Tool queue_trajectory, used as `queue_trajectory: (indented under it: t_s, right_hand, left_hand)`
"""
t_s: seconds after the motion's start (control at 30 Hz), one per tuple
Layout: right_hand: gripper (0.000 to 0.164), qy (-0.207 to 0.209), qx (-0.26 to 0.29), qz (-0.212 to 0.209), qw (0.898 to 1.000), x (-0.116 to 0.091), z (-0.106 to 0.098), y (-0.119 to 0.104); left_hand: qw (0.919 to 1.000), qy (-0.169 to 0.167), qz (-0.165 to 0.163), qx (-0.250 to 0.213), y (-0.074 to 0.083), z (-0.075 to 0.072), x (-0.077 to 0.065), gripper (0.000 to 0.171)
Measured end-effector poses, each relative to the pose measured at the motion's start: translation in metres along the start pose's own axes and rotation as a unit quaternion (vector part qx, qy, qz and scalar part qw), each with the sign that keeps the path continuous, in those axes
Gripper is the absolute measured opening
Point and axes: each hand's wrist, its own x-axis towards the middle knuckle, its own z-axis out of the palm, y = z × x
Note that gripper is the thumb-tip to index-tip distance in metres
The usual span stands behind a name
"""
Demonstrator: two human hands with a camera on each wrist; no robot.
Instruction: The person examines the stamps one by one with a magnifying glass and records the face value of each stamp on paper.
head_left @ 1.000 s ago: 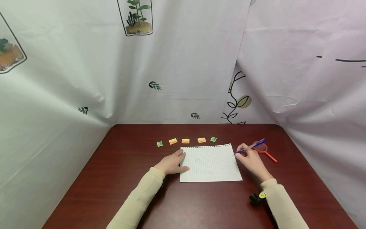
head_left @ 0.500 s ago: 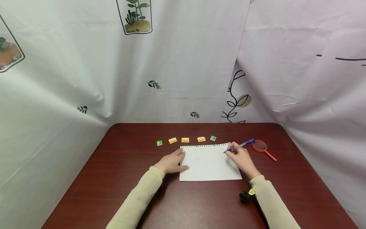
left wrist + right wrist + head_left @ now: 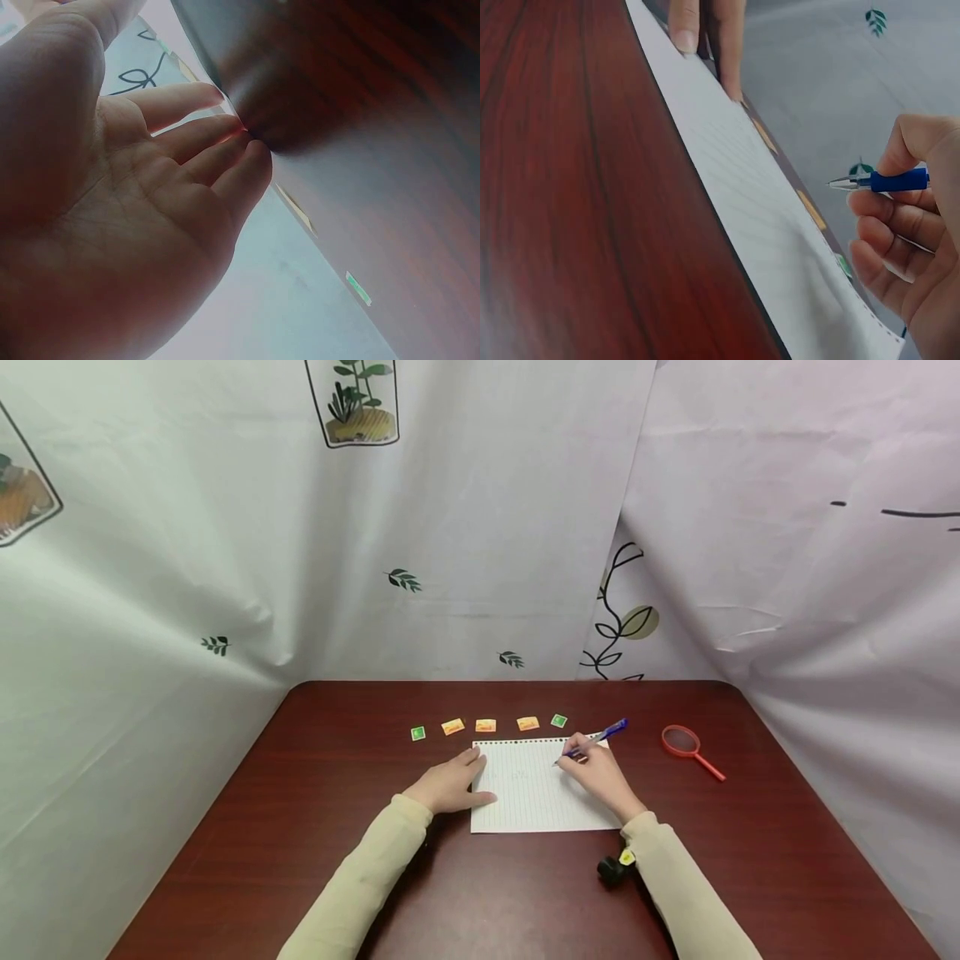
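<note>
A sheet of lined paper point(image 3: 517, 802) with punched holes along its top edge lies on the table. My left hand point(image 3: 448, 785) rests on its left edge, fingers extended, thumb on the sheet. In the left wrist view the palm of that hand point(image 3: 135, 195) shows with the fingertips against the table side. My right hand point(image 3: 598, 774) pinches a blue pen point(image 3: 615, 727) over the right half of the paper. In the right wrist view the pen's tip point(image 3: 844, 184) points out past the thumb and index finger, apart from the paper. Faint marks on the sheet are too small to read.
Behind the paper is a row of small stickers: a green one point(image 3: 417, 733), several orange ones such as the orange sticker point(image 3: 486, 725), and another green sticker point(image 3: 558, 721). A red magnifying glass point(image 3: 681, 741) lies to the right. A printed curtain point(image 3: 480, 527) surrounds the dark table point(image 3: 300, 827).
My right hand has moved left with the pen, from beside the paper's right edge to over the sheet. The magnifying glass is now fully uncovered. My left hand has stayed in place.
</note>
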Motion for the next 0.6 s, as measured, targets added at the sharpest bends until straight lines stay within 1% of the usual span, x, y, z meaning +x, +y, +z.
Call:
queue_trajectory:
  t_s: [0.33,0.43,0.6]
  right_hand:
    - [0.009,-0.022,0.014,0.011,1.000,0.002,0.020,-0.006]
    - [0.010,-0.021,0.013,0.012,1.000,0.001,0.023,-0.006]
    - [0.009,-0.018,0.004,0.002,1.000,0.002,0.024,-0.003]
  left_hand:
    - [1.0000,0.003,-0.001,0.004,0.000,0.000,0.001,0.076]
    - [1.0000,0.002,-0.001,0.004,0.000,0.000,0.001,0.076]
    - [1.0000,-0.002,-0.002,0.007,0.000,0.001,0.002,0.077]
